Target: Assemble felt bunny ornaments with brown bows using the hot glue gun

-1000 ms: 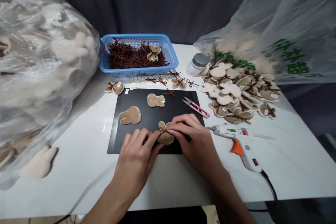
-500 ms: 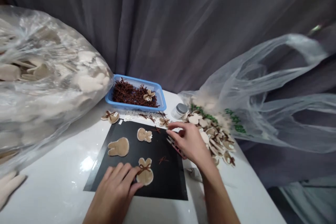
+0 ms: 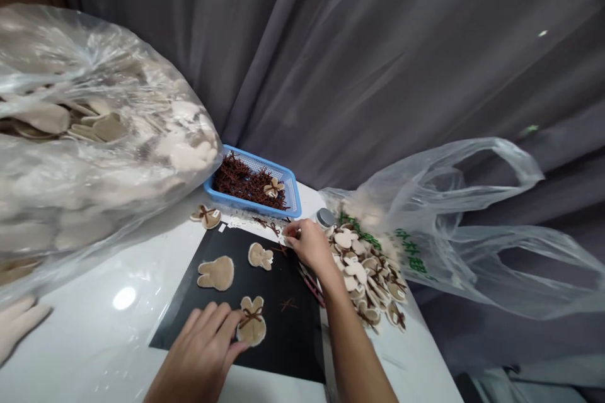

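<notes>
My left hand (image 3: 203,340) grips the left edge of a beige bunny-shaped felt patch (image 3: 253,329) with a brown bow, on a black mat (image 3: 293,346). Fingers pinched together, my right hand (image 3: 309,244) is at the mat's far edge, among loose brown bows (image 3: 273,228) and white scraps; whatever its fingertips hold is hidden. Two plain bunny patches, a larger one (image 3: 216,273) and a smaller one (image 3: 259,255), lie on the mat. A brown bow (image 3: 288,305) rests right of the gripped patch. Under my right wrist, a slim reddish tool (image 3: 312,286) is partly covered.
A blue basket (image 3: 253,206) of brown bows stands at the back. Left is a big clear bag (image 3: 118,195) of felt pieces. At right are a heap of bunny patches (image 3: 368,271), a grey-lidded jar (image 3: 325,217) and a clear plastic bag (image 3: 425,201). A bow-tied patch (image 3: 207,216) lies by the basket.
My right hand has moved left and away from me along the mat's far edge, toward the loose bows. My left hand stays at the bow-tied patch. The camera view has tilted.
</notes>
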Demonstrator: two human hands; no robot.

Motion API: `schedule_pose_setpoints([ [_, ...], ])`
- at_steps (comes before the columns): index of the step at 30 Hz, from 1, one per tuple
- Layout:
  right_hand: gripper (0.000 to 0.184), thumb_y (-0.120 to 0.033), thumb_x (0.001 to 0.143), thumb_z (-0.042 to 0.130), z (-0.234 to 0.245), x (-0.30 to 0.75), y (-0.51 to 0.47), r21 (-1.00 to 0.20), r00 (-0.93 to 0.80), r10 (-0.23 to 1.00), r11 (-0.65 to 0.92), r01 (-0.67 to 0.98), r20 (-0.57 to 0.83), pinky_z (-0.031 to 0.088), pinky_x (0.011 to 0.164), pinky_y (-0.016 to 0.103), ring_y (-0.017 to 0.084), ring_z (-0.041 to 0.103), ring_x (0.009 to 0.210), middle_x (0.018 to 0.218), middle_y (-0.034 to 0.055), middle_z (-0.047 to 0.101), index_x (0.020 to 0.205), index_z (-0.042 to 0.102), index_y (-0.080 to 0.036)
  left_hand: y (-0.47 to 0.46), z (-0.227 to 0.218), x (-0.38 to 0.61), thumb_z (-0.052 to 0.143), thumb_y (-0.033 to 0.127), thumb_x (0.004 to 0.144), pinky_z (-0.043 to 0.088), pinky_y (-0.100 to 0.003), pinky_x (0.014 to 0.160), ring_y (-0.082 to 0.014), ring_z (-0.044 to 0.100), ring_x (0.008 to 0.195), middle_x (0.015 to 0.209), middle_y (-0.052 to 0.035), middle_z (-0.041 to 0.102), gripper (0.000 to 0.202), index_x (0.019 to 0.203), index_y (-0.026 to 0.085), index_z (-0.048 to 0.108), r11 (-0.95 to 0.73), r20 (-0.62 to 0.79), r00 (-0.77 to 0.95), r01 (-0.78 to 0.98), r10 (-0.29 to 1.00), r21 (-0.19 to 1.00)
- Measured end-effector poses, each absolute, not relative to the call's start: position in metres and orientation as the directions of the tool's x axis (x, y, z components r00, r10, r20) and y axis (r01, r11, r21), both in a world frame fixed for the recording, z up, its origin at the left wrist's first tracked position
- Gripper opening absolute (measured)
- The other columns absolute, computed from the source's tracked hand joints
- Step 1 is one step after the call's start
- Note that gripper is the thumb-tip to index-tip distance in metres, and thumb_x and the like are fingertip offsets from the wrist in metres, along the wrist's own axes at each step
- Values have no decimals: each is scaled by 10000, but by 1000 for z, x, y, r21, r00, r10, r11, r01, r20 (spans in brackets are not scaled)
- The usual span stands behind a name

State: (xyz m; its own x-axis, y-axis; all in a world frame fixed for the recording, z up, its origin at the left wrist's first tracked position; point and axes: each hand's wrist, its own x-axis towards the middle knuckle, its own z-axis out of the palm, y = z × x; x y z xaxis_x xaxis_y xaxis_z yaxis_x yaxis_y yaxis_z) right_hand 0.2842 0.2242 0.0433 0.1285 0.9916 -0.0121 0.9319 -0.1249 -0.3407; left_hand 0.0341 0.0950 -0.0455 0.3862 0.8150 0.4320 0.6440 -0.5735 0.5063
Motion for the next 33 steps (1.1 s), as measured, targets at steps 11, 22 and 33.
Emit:
schedule_pose_setpoints([
  [11,107,-115,894,747,37,288,226,-360,16,1000,-22,933,-21,489,893,334,247,695,994,1004,70,782,890,799,-208,98,-30,35,450,177,1104,450,-367,698,-223,655,754,876,-56,731,324,1022,206,762,-632,512,394,620,763,465],
  [22,161,-77,900,725,29,299,222,-369,-93,995,102,924,43,473,939,380,270,638,1059,1039,64,740,934,746,-234,98,-25,34,384,391,1155,440,-368,701,-219,639,736,872,-42,713,416,1056,203,742,-604,450,409,610,794,513],
  [33,180,-63,888,691,28,298,215,-431,-129,984,169,886,119,459,871,364,268,605,975,952,59,713,829,660,-230,97,-31,33,444,360,1141,378,-363,737,-236,596,789,902,-44,684,317,1110,209,721,-585,407,419,588,811,559],
])
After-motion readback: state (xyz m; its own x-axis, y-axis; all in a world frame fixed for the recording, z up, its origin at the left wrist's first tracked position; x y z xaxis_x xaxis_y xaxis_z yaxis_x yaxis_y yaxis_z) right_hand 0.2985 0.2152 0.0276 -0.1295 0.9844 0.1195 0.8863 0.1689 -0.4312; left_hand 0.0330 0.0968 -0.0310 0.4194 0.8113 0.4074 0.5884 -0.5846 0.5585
